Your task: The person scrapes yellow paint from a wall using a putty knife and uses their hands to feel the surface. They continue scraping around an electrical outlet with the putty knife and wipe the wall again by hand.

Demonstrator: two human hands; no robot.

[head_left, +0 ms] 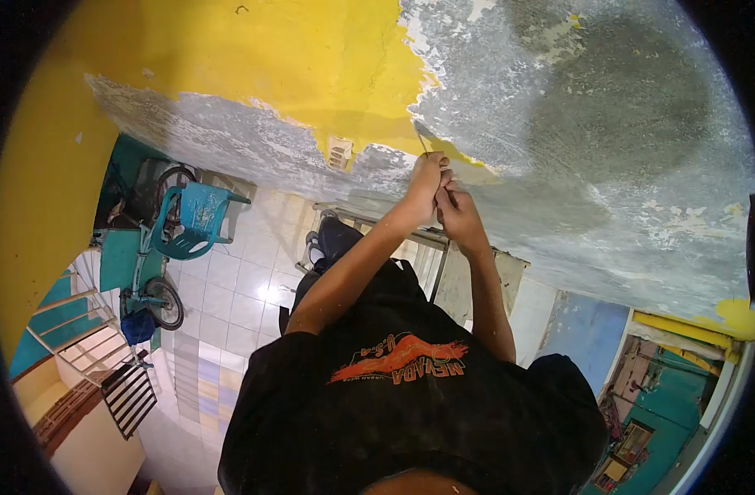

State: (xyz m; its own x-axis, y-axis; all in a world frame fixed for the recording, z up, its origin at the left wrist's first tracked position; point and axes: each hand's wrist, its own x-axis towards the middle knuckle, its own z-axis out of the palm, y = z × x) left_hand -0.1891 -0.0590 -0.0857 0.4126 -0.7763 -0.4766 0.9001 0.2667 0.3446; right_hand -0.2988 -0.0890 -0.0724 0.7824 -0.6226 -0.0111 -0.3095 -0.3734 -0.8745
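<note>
My left hand (428, 183) is closed round a thin-bladed scraper (422, 139), whose tip meets the wall at the edge of the yellow paint (353, 74). Just below and to the right, my right hand (461, 216) is closed too, its fingers against the lower end of the same tool. The handle is mostly hidden by my fingers. Around the blade, yellow paint gives way to bare grey plaster (509, 107) with ragged edges. A small vent block (339, 153) sits in the wall to the left of my hands.
Beneath me is a wooden platform (431, 239) against the wall. On the tiled floor (245, 285) to the left stand a teal plastic chair (198, 216) and a bicycle (142, 264). A metal rack (80, 346) is further left. At the right is a yellow-framed opening (683, 330).
</note>
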